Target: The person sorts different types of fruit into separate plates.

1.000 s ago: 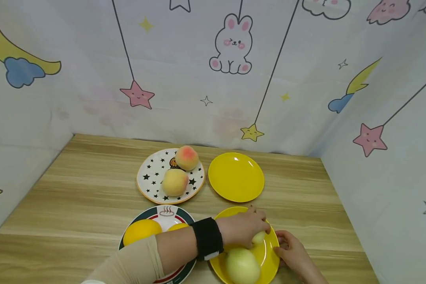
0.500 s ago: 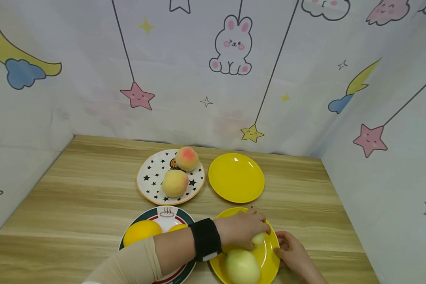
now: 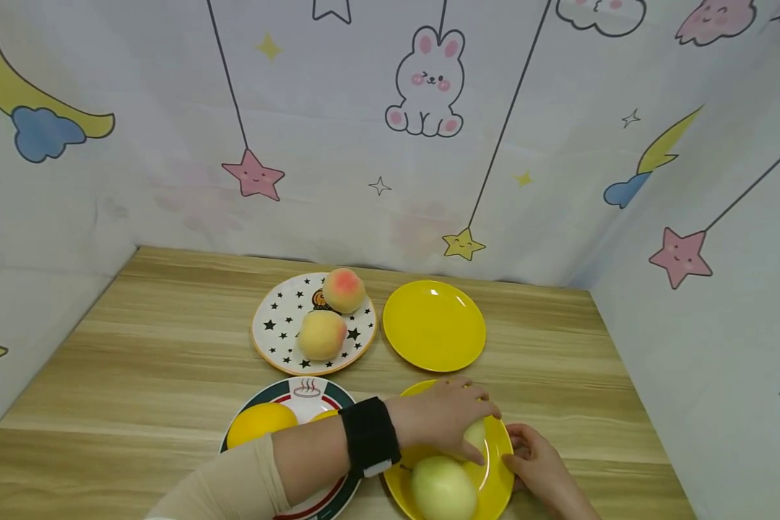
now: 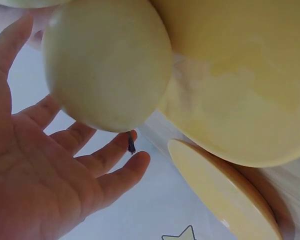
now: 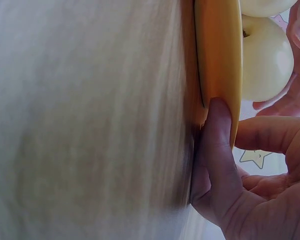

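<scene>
On the near yellow plate [image 3: 496, 477] sit two pale green pears. My left hand [image 3: 438, 417] reaches over the farther pear [image 3: 474, 438]. In the left wrist view its fingers are spread and loosely bent around that pear [image 4: 107, 65], the fingertips close to its stem end and the palm apart from it. The other pear [image 3: 445, 488] lies nearer the front of the plate. My right hand [image 3: 538, 461] pinches the plate's right rim; the right wrist view shows thumb and finger on either side of the plate's edge [image 5: 222, 60].
A second yellow plate [image 3: 434, 325] lies behind. Left of it, a star-patterned plate [image 3: 279, 307] bears two peaches [image 3: 322, 336]. A green-and-red-rimmed plate [image 3: 269, 393] with yellow-orange fruit [image 3: 260, 424] stands front left, partly under the left forearm. Printed cloth walls [image 3: 338, 217] bound the table.
My left hand's fingers have loosened and spread around the farther pear, showing more of it, and the wrist has shifted slightly left. My right hand stays at the plate's rim.
</scene>
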`<move>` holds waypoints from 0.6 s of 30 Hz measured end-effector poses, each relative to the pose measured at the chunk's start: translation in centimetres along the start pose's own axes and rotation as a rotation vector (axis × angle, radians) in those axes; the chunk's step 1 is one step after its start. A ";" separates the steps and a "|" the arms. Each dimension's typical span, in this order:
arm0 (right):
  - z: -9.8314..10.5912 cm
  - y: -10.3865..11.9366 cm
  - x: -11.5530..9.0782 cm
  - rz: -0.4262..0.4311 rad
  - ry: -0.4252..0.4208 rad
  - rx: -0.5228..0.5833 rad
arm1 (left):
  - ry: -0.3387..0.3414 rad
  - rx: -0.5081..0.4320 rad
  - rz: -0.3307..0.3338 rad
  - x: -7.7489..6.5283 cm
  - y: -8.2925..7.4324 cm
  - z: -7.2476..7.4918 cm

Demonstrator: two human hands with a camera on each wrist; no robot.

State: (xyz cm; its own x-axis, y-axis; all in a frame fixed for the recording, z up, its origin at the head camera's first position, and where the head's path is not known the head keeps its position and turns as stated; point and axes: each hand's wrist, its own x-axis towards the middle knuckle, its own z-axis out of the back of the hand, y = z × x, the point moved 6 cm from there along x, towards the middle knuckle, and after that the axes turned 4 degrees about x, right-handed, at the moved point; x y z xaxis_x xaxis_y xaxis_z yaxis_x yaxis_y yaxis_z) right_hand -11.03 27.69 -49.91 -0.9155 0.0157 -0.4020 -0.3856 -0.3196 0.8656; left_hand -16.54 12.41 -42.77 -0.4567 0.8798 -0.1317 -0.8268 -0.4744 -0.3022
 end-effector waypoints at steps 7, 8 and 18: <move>0.0 -0.1 0.1 0.001 -0.006 -0.002 | -0.038 0.020 0.017 -0.2 0.0 1.3; 0.1 -0.1 0.1 0.001 -0.007 -0.002 | -0.039 0.014 0.025 -0.3 0.1 1.5; 0.0 -0.1 0.1 -0.003 -0.025 -0.012 | -0.055 -0.010 0.114 -1.4 1.2 2.5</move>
State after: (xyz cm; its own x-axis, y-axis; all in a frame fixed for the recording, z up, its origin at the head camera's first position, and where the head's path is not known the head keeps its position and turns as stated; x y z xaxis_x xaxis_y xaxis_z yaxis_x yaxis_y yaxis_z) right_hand -11.08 27.75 -50.00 -0.9170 0.0407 -0.3969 -0.3871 -0.3312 0.8605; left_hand -17.78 10.55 -40.60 -0.5648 0.8174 -0.1137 -0.7654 -0.5703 -0.2981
